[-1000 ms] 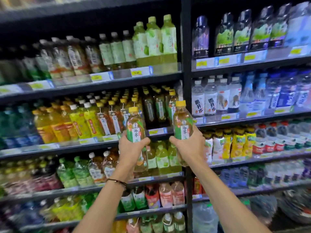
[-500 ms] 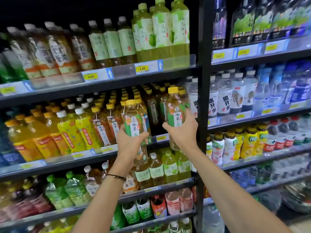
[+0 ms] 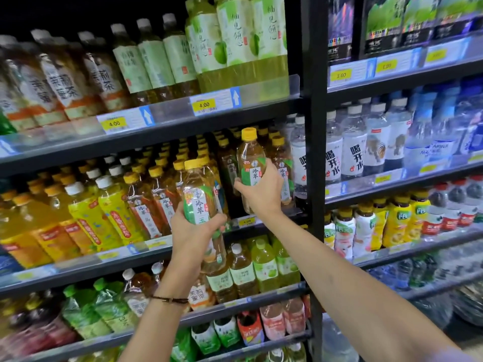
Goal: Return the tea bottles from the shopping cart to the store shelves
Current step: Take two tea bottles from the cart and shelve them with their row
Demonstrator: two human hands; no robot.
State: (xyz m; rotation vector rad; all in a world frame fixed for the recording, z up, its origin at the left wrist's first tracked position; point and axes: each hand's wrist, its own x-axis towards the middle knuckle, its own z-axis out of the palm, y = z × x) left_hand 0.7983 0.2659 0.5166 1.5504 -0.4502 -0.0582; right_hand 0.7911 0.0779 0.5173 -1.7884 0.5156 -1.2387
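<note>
While our left hand (image 3: 192, 228) and right hand (image 3: 261, 194) each grip a clear yellow-capped tea bottle (image 3: 200, 202) (image 3: 251, 163) before the black metal shelf (image 3: 167, 135), fingers hide both labels' lower characters.

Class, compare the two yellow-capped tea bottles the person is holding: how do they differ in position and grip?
The right hand's yellow-capped tea bottle is higher and nearer the shelf than the left hand's yellow-capped tea bottle. The right hand grips its lower half; the left hand grips mid-body. Both share green-and-white labels and amber tea.
</note>
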